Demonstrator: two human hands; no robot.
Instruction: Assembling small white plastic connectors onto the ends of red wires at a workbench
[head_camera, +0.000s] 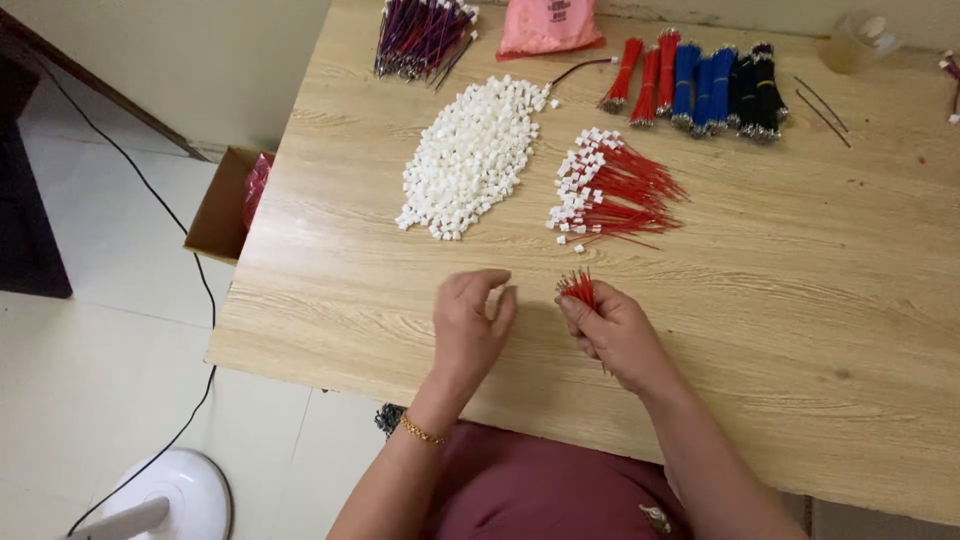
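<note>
Right hand (615, 335) is closed around a small bunch of red wires (578, 288), lower centre of the frame, tips sticking up out of the fist. The wires look thin, light and bendy; probably easy to kink or drop one at a time, so best pinched along the insulation just below the metal tips rather than at the ends.

Left hand (470, 325) sits just beside it, fingers curled with thumb and forefinger nearly meeting; can't tell if it holds a small part, looks empty.

Above the hands on the wooden surface (800, 300): pile of small white plastic connectors (470, 155) centre-left, and to its right a fan of red wires already fitted with white connectors (610, 190). Both piles loose, likely to scatter if swept by a wrist.

Top edge: mixed purple-red wire bundle (420, 35), pink bag (548, 25), tied red, blue and black wire bundles (700, 85), clear cup (855, 42) upper right.

Off the surface, left: cardboard box (225, 205), black cable (190, 260) on the floor, white fan base (170, 495) lower left. Nothing lies between hands and piles.
</note>
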